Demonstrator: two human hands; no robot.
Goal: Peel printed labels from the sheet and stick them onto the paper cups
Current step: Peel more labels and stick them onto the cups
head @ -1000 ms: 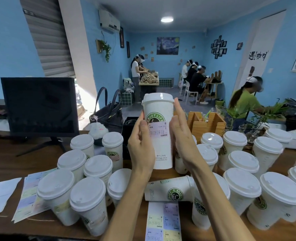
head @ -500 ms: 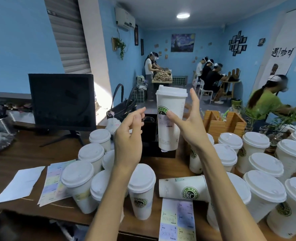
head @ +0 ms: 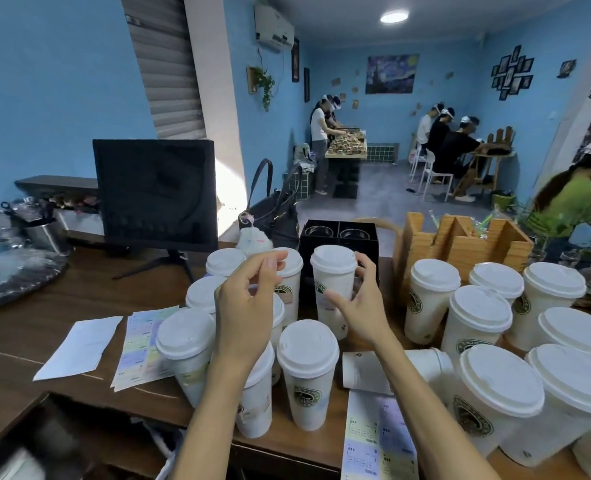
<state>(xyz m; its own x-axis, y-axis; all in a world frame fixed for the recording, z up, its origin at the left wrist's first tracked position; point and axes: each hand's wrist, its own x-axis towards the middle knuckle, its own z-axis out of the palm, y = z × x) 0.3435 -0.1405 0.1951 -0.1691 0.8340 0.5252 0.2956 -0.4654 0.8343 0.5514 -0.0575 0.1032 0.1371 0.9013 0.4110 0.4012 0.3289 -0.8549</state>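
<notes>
My right hand (head: 358,313) grips one lidded cup (head: 334,289); left hand (head: 249,306) loosely curled, empty. Two label sheets (head: 379,441) on bench (head: 62,296).

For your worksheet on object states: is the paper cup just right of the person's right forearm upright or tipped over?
Tipped over. The cup lies on its side on the wooden counter, lid pointing right, while neighbouring cups stand upright.

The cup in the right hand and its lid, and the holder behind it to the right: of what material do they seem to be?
Cup: probably paper, matte white wall with a printed green logo. Its lid: likely thin plastic, smooth, with a moulded raised rim. The right hand grips the cup. Holder: unpainted wood, pale tan flat boards; grain too blurred to see.
</notes>
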